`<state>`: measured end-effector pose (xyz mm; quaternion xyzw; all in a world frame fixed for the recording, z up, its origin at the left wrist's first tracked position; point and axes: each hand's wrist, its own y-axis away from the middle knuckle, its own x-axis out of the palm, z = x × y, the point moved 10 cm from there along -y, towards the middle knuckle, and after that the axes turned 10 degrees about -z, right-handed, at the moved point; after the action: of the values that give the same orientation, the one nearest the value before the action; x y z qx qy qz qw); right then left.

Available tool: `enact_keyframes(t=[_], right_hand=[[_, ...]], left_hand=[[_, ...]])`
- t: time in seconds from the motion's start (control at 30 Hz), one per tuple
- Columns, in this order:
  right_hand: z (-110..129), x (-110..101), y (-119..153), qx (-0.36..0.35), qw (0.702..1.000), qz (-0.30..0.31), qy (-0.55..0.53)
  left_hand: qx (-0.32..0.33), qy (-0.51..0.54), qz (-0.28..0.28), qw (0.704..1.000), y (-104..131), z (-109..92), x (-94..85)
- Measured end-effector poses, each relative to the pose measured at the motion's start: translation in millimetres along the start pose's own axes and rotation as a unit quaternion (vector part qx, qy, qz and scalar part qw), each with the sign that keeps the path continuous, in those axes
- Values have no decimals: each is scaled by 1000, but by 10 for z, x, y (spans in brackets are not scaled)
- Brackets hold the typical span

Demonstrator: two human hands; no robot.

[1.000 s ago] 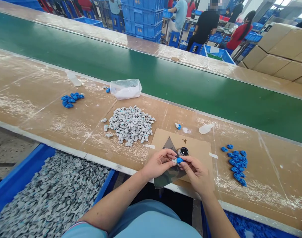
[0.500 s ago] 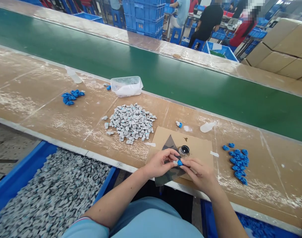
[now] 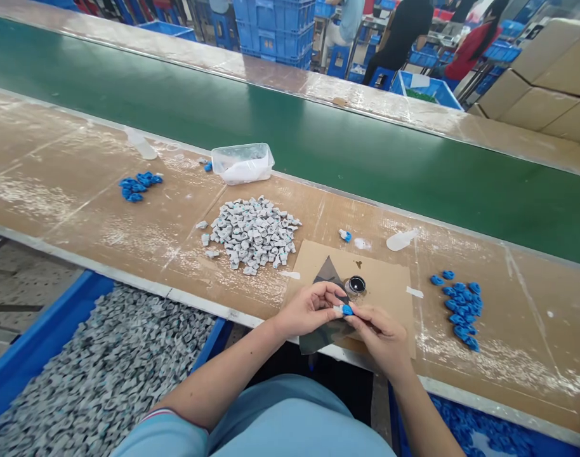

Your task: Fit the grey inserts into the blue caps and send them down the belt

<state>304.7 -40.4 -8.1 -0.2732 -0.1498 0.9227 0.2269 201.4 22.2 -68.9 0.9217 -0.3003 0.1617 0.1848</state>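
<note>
Between my hands, over the table's front edge, are a small grey part (image 3: pixel 338 309) and a small blue part (image 3: pixel 348 310), end to end. My left hand (image 3: pixel 311 309) pinches the grey one between thumb and fingertips. The blue one is pinched by my right hand (image 3: pixel 379 330). Whether the two parts are joined cannot be made out. Beneath my hands lies a dark patterned cloth (image 3: pixel 329 271) on a cardboard sheet (image 3: pixel 392 279). Just beyond my fingers stands a small round pot (image 3: pixel 356 285) of dark liquid.
Grey parts are heaped (image 3: pixel 254 231) left of the cardboard; blue parts (image 3: pixel 464 308) cluster right. Behind stand a clear plastic tub (image 3: pixel 243 164) and a white bottle (image 3: pixel 401 240). A green conveyor belt (image 3: pixel 290 133) runs beyond. A blue crate (image 3: pixel 92 285) of grey parts sits below left.
Both hands stay pinched on the two small parts in nearly the same place, with slight finger movement. The view has shifted a little.
</note>
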Motion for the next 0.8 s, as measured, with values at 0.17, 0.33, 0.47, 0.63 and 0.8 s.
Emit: enact_keyframes(t=[0.17,0.33,0.47,0.63,0.8], right_hand=[[-163,-13,-22,89,995,-2,-52],[-204,13,5,109,990,-5,-85],[-118,11,5,53,997,-8,-54],[-27,-9,4,-3,999,20,-26],[-352,-712,-253,12,987,-70,144]], left_hand=[[8,21,-19,1000,-21,-7,-21],[-7,11,-20,1000,-28,17,-31],[-21,1,-4,1000,-23,43,-5],[-7,-46,-4,999,20,2,45],[56,-112,-66,990,-119,-306,-150]])
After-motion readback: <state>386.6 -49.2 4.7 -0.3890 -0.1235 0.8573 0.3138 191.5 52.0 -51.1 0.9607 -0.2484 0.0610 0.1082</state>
